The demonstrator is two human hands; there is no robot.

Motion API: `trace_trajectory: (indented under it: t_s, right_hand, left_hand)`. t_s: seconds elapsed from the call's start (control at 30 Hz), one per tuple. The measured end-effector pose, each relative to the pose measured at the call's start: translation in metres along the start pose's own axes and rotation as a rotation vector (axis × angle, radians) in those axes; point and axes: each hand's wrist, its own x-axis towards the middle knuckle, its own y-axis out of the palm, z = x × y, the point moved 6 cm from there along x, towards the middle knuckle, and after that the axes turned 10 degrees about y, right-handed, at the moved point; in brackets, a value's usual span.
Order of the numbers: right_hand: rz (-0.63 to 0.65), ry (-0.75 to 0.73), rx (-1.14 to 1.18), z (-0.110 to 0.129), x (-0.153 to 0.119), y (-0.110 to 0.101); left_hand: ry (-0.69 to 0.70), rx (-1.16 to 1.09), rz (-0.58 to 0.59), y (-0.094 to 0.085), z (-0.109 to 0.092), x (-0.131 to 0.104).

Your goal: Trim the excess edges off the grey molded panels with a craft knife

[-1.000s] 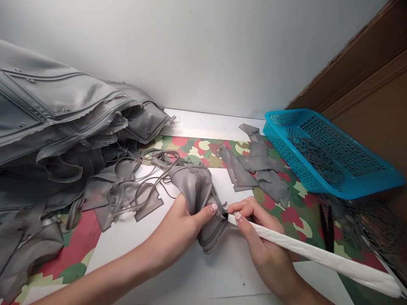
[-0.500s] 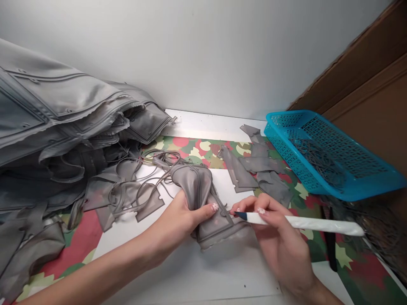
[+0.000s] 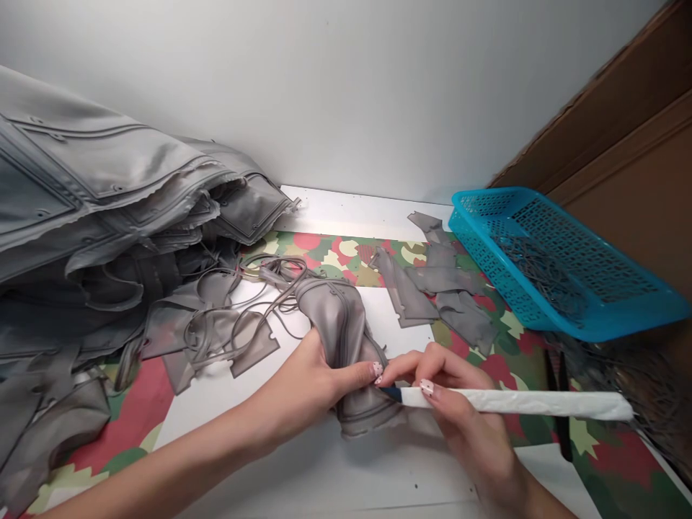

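My left hand [image 3: 329, 386] is closed around a bunched grey rubber sheet [image 3: 338, 313] with moulded ridges, its thumb pressed on top. Between the thumb and fingers of my right hand [image 3: 459, 404] is a slim tool [image 3: 519, 401] with a white-wrapped handle and a dark blue front end. Its tip meets the sheet close to my left thumb, and the very point is hidden. My right index finger also touches the sheet's edge there. Behind the sheet lie loops of thin grey cord-like strips [image 3: 264, 317].
Large moulded grey sheets [image 3: 124, 158] are heaped at the left. Flat grey offcuts [image 3: 411, 292] lie beyond my right hand. A blue perforated basket [image 3: 540, 306] with thin grey strips stands at the right, beside a cardboard box [image 3: 638, 137]. A black-handled item [image 3: 563, 418] lies below the basket.
My right hand and the tool have moved left, closer to my left thumb. The sheet's lower right edge has been folded in, and a thin strip that stuck out there no longer shows.
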Motion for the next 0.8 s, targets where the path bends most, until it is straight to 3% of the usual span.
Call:
trace_trajectory:
  t_s: [0.13,0.33,0.53,0.8]
  right_hand:
    - [0.026,-0.026,-0.153,0.001,-0.003,0.003]
    - [-0.056,-0.121,-0.339,0.004,-0.008,0.002]
    - [-0.084,-0.203,-0.330,0.011,-0.008,0.007]
    - [-0.101,-0.288,-0.361,0.018,-0.011,0.012]
  left_hand:
    - [0.022,0.010,-0.028,0.000,0.001,0.002]
    - [0.019,0.061,-0.005,-0.004,0.008,0.005]
    - [0.060,0.196,0.043,-0.011,0.015,0.009]
    - [0.129,0.304,0.188,-0.009,0.003,0.008]
